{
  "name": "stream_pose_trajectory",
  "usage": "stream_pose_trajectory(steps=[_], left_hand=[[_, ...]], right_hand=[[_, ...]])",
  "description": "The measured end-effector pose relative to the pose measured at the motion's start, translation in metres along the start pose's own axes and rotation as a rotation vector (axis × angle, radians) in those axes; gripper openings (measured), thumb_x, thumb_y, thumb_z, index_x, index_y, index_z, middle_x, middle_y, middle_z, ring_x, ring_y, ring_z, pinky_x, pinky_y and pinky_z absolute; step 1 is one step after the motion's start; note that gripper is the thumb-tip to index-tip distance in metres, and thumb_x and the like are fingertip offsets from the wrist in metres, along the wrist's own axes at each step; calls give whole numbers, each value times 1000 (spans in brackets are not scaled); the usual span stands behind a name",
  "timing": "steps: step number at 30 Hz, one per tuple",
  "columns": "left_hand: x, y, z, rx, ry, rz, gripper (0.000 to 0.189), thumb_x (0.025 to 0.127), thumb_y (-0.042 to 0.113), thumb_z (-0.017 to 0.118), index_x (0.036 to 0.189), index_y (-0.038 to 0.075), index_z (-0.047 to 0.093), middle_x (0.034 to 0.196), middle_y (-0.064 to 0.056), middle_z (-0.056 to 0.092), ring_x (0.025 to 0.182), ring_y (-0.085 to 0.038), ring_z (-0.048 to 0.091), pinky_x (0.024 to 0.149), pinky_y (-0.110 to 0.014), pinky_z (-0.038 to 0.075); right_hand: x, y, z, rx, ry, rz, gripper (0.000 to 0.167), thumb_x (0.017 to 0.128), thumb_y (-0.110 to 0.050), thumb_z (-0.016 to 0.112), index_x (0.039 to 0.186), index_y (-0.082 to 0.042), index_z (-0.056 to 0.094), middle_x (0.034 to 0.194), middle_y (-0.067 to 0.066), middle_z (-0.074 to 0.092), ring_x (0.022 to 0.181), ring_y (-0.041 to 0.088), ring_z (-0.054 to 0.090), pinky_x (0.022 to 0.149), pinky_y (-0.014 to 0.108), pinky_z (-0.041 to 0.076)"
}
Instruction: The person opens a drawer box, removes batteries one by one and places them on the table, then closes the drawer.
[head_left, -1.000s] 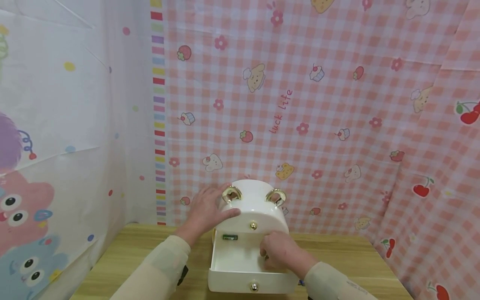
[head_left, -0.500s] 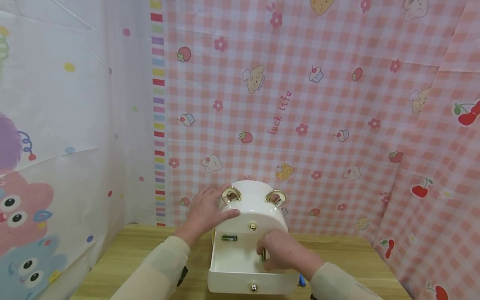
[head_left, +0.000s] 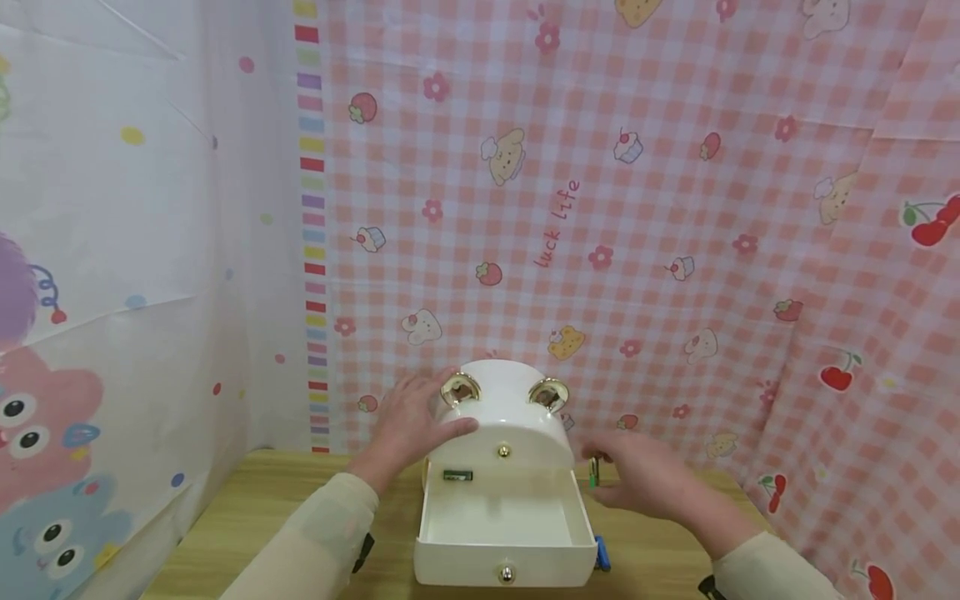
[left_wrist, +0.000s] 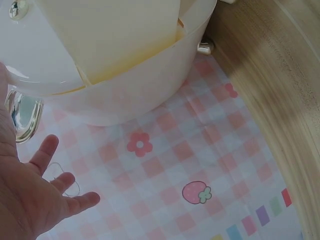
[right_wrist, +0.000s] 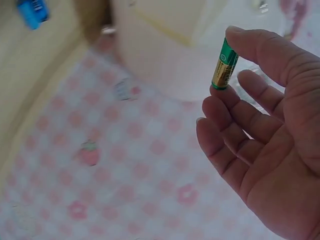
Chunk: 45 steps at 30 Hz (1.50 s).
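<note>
A white storage box [head_left: 510,400] with gold ear-shaped handles and gold knobs stands on the table, its lower drawer [head_left: 506,562] pulled out. One green battery [head_left: 457,476] lies at the back left inside that drawer. My left hand [head_left: 412,425] rests on the upper left side of the box, near the gold ear; its fingers look spread in the left wrist view. To the right of the box, my right hand [head_left: 648,479] holds a green and gold battery [right_wrist: 226,65] between thumb and fingertips, clear of the drawer.
Partly behind the drawer's front right corner, a small blue object [head_left: 602,552] lies on the wooden table [head_left: 285,517]. A pink checked cloth [head_left: 637,250] hangs behind the table, and a white patterned cloth [head_left: 172,275] hangs at the left.
My right hand has lifted the battery out of the drawer and moved right, past the drawer's side wall. The left hand has stayed on the box. More of the blue object shows.
</note>
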<state>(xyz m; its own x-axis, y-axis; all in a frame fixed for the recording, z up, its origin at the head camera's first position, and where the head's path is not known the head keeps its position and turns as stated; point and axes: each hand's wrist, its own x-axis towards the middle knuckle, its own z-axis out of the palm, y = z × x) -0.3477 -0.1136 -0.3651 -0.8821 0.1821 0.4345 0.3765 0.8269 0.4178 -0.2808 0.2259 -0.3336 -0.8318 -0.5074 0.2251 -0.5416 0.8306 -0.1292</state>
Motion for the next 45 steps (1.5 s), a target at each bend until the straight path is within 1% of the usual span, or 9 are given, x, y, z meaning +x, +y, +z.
stream_pose_trajectory(steps=[3,8,11,15,18,25,35,41,45], left_hand=[[0,-1,1,6,2,-3,95,84,71,79,163,31,46,159,-14,57,154,-43,42,126,-66,36],[1,-3,1,4,7,3,94,84,70,79,163,31,46,159,-14,57,155,-42,42,126,-66,35],[0,-3,1,-6,8,5,94,84,70,79,163,31,46,158,-14,58,154,-42,43,126,-66,35],[-1,-1,1,-7,9,3,93,84,70,79,162,31,47,157,-14,59,153,-43,44,127,-65,35],[0,-1,1,1,7,0,93,84,70,79,162,30,47,157,-14,59,153,-43,44,126,-65,36],[0,0,1,1,7,-6,93,84,69,80,163,31,47,158,-12,59,154,-42,43,127,-66,35],[-1,-1,1,-3,14,-9,93,84,68,81,162,30,48,158,-12,59,153,-43,45,126,-65,36],[0,-1,1,-5,8,-12,93,84,68,81,162,30,48,158,-12,59,153,-42,45,126,-65,36],[0,1,1,-10,3,-13,94,84,68,81,162,30,47,159,-13,58,154,-42,44,128,-65,34]], right_hand=[[-8,22,5,25,-12,70,38,75,-20,96,107,-20,74,103,-5,77,93,14,70,78,36,63],[-17,51,24,79,-78,136,43,72,-17,98,107,-17,74,106,0,78,98,20,72,87,45,64],[-21,67,39,105,-118,137,44,72,-16,98,108,-15,73,106,2,77,98,21,72,88,47,64],[-28,87,64,144,-155,92,43,74,-12,96,108,-11,71,105,5,76,97,26,72,84,48,64],[-33,99,85,191,-178,104,42,74,-6,93,110,-8,70,106,7,76,98,31,72,84,49,63],[-42,109,127,324,-220,273,58,63,4,85,117,-8,68,108,12,74,103,36,70,89,64,60],[-41,106,140,362,-227,235,60,68,1,90,123,-7,65,112,12,75,103,35,71,91,63,61],[-40,108,148,296,-187,111,61,65,-3,89,120,-7,64,104,6,77,90,19,70,79,43,63],[-37,108,150,291,-186,91,59,66,-3,89,119,-7,63,101,4,77,85,12,67,75,37,61]])
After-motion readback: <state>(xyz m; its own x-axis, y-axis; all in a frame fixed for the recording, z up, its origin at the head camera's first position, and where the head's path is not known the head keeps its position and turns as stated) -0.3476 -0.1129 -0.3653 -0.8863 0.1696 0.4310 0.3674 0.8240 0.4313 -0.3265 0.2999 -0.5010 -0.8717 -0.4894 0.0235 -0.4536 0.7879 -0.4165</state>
